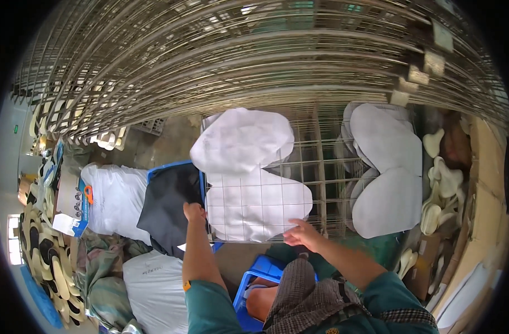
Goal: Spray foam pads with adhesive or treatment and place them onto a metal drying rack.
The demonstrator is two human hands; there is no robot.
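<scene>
My left hand [194, 212] grips the near left corner of a wire rack shelf [321, 161], next to a dark fabric piece [166, 207] that hangs over a blue crate [165, 166]. My right hand [300, 234] rests with fingers apart at the shelf's front edge, touching a white cut piece [254, 206] that lies on the wire. A second white piece [242, 139] lies above it, partly overlapping. Grey-white curved pieces [387, 172] are stacked on the right of the shelf.
Wire rack shelves [254, 55] arch overhead. White filled bags [118, 197] and bundled cloth lie on the floor at left, with stacks of shoe-sole shapes [45, 261]. A blue stool [260, 278] stands under me. Cream foam shapes [441, 183] and cardboard sit at right.
</scene>
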